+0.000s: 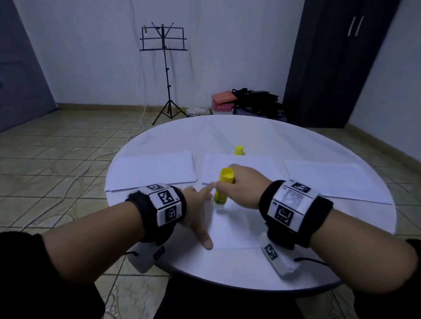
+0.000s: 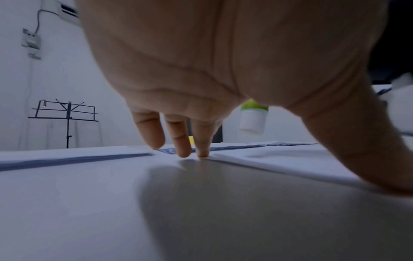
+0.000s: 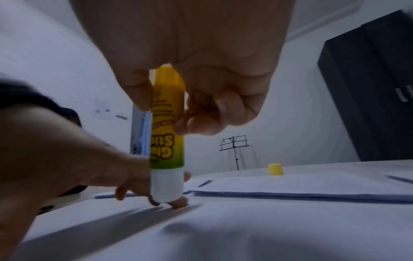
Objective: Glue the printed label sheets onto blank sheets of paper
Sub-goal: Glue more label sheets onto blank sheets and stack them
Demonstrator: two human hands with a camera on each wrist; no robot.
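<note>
On the round white table (image 1: 268, 272) a white sheet (image 1: 233, 227) lies in front of me. My left hand (image 1: 194, 204) rests flat on its left edge, fingers (image 2: 178, 141) straight and pressing the paper down. My right hand (image 1: 243, 185) grips a yellow-green glue stick (image 1: 223, 185) upright, uncapped white end down. That end (image 3: 166, 187) hangs just above the sheet beside the left fingertips. The stick also shows behind the left palm (image 2: 253, 120). The yellow cap (image 1: 239, 150) stands farther back on the table (image 3: 276, 169).
Three stacks of paper lie across the table: left (image 1: 150, 169), middle (image 1: 252, 166), right (image 1: 336, 178). A music stand (image 1: 164, 65) stands on the tiled floor beyond, bags and boxes (image 1: 245, 100) lie by the wall, a dark wardrobe (image 1: 339, 59) at right.
</note>
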